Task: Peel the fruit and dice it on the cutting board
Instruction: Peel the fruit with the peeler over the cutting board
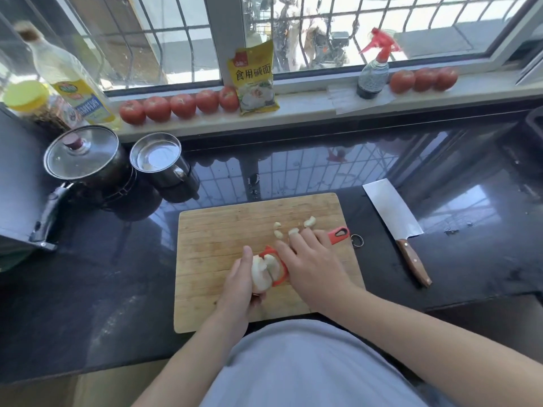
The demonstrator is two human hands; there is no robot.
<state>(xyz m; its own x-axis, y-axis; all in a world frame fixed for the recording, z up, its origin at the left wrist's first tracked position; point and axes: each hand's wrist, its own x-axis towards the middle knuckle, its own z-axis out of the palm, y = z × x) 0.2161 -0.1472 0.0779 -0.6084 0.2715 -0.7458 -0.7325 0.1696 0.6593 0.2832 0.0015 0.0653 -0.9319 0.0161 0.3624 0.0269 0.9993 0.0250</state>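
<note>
A pale, mostly peeled fruit (pixel 262 273) is held upright over the wooden cutting board (pixel 211 245) by my left hand (pixel 239 284), thumb on top. My right hand (pixel 311 259) grips a red peeler (pixel 338 235); its head lies against the fruit's right side and its handle end sticks out past my fingers. Several pale peel pieces (pixel 309 222) lie on the board beyond my right hand.
A cleaver (pixel 393 218) with a wooden handle lies on the dark counter right of the board. A lidded pot (pixel 85 155) and a steel cup (pixel 160 160) stand at the back left. Tomatoes (pixel 182 105), a packet, bottles and a spray bottle (pixel 374 69) line the sill.
</note>
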